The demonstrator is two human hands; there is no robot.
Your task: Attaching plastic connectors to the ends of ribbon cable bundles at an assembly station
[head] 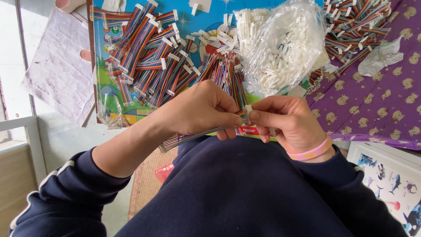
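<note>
While pinched between both hands just above the lap, held one rainbow ribbon cable (193,138) at the centre of the view, its loose end trailing toward 8 o'clock. Left hand (199,109) closed around the cable near its tip; right hand (287,120), pink band at the wrist, closed with thumb and forefinger on a small white connector (248,113) set against the cable's end. Could not tell whether fully seated, so judged as the fitting of one piece in hand and not yet finished. Farther out at 11 o'clock, lay a heap of finished cables (149,57) with white ends on a bright cartoon board (210,19), counted as work done. At 12 to 1 o'clock, sat a clear bag of white connectors (283,44), well stocked, so plenty judged left. At 2 o'clock, another cable pile (355,26) on the purple cloth (377,105).
</note>
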